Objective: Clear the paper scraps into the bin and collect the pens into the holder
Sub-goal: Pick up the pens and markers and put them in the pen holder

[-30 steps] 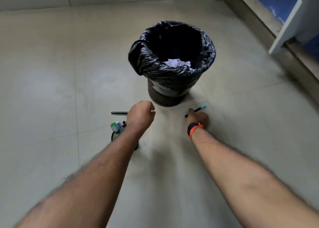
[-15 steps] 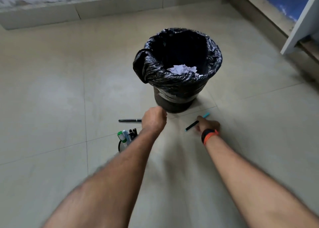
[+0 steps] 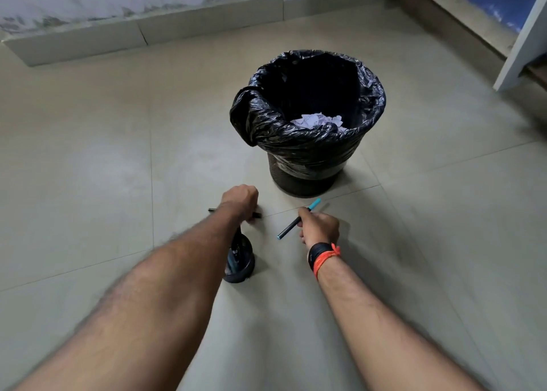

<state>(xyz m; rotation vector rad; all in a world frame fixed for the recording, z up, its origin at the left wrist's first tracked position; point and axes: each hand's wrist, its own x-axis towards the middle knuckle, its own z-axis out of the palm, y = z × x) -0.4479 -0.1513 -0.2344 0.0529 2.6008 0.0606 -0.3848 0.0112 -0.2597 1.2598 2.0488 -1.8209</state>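
Since the earlier frame, right hand [image 3: 319, 227] has lifted the teal-capped pen [image 3: 297, 220] off the floor; left hand [image 3: 241, 201] has dropped onto the black pen [image 3: 257, 214], which lay clear of it before. Camera tilted up a bit, more wall visible.

Landmark: bin [image 3: 307, 142], black liner, upright on tiled floor [image 3: 103, 153]. Crumpled white paper scraps [image 3: 318, 121] inside the bin, against its near wall.

Right hand in front of the bin, slightly right of its base. Fingers curled, pinching the teal-capped pen mid-shaft; pen slants, teal cap toward the bin base, other end toward the camera and left. Black and orange wristbands [image 3: 322, 256] on that wrist.

Left hand in front of the bin, left of its base, knuckles up, fingers curled down over the black pen. Pen ends stick out either side of the hand. Actual grip on it: cannot tell, fingertips hidden.

Pen holder [image 3: 241, 267], dark, round, sits nearer the camera than the bin, partly hidden by the left forearm, markers inside, details blurred.
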